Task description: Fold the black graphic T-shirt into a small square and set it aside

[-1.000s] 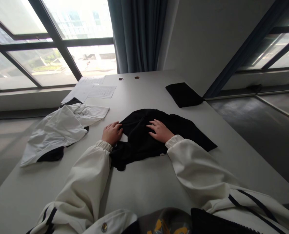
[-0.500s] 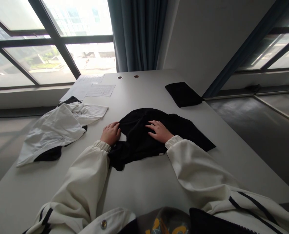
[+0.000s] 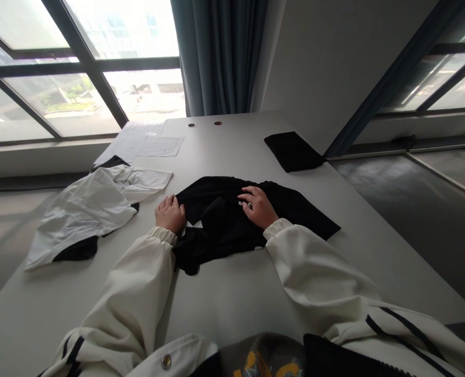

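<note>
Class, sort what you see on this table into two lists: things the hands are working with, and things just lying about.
Seemingly in hand: black garment, right hand on it, left hand at its edge.
Lying about: white-and-black garment; flat black cloth; papers.

Cream jacket sleeves (image 3: 126, 283) with gathered cuffs (image 3: 278, 228), dark stripes (image 3: 407, 330), round metal snap (image 3: 166, 361).

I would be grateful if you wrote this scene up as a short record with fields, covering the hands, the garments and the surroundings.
left hand: at the left edge of the black garment
right hand: on the black garment, fingers spread
left side: white and black garment, crumpled
far right: folded black cloth
far left: paper sheets
surface: white table
behind: blue curtain, windows
</note>
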`<state>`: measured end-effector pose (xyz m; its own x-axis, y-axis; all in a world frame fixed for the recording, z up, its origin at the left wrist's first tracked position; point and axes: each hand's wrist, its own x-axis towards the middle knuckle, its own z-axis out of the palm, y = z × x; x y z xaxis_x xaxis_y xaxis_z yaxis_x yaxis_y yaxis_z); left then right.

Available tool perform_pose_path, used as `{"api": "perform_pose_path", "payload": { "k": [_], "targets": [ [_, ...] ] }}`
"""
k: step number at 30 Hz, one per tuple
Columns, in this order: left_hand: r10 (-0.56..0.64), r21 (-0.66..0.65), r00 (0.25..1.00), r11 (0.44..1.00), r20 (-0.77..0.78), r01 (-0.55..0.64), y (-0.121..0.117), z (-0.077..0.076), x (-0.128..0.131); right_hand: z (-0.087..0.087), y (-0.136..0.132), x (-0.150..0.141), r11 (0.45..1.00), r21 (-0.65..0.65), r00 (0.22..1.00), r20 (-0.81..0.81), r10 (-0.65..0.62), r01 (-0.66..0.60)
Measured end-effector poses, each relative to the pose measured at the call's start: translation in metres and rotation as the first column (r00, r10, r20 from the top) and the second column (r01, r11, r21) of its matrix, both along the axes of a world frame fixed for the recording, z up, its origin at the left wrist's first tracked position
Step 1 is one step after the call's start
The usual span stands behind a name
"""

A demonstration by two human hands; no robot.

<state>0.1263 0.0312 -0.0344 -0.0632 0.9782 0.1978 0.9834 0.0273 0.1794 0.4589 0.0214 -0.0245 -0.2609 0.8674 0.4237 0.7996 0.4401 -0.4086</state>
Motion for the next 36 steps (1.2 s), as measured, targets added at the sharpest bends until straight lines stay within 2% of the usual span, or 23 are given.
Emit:
{"api": "perform_pose_path", "payload": {
  "k": [2,5,7,10,16,22,30,36],
  "targets": [
    [-0.031,0.001,1.000,1.000,0.004,0.031,0.000,0.000,0.001,-0.004,0.001,0.000,0.991,-0.124,0.992,0.124,-0.039,0.055],
    [-0.164,0.059,0.986,0.985,0.017,0.163,-0.002,0.003,0.002,-0.010,0.003,0.000,0.962,-0.248,0.964,0.264,-0.044,0.112],
    [-0.249,0.102,0.968,0.964,0.031,0.244,-0.004,0.006,0.003,-0.011,0.004,0.000,0.955,-0.277,0.956,0.293,-0.022,0.107],
    [-0.313,0.129,0.947,0.945,0.076,0.302,-0.006,0.009,0.001,-0.011,0.005,0.001,0.954,-0.284,0.954,0.299,-0.008,0.097],
    [-0.501,0.089,0.843,0.865,0.194,0.493,0.002,0.001,-0.005,-0.011,0.006,0.003,0.954,-0.285,0.957,0.289,-0.003,0.089],
    [-0.516,0.000,0.838,0.852,0.175,0.524,0.004,-0.006,-0.006,-0.012,0.006,0.003,0.954,-0.287,0.959,0.282,-0.005,0.089],
    [-0.505,-0.048,0.858,0.858,0.093,0.511,0.008,-0.014,-0.008,-0.010,0.006,0.002,0.955,-0.283,0.961,0.278,-0.004,0.085],
    [-0.509,-0.040,0.857,0.857,0.087,0.513,0.007,-0.014,-0.008,-0.011,0.007,0.003,0.955,-0.285,0.960,0.280,0.000,0.083]
  ]
}}
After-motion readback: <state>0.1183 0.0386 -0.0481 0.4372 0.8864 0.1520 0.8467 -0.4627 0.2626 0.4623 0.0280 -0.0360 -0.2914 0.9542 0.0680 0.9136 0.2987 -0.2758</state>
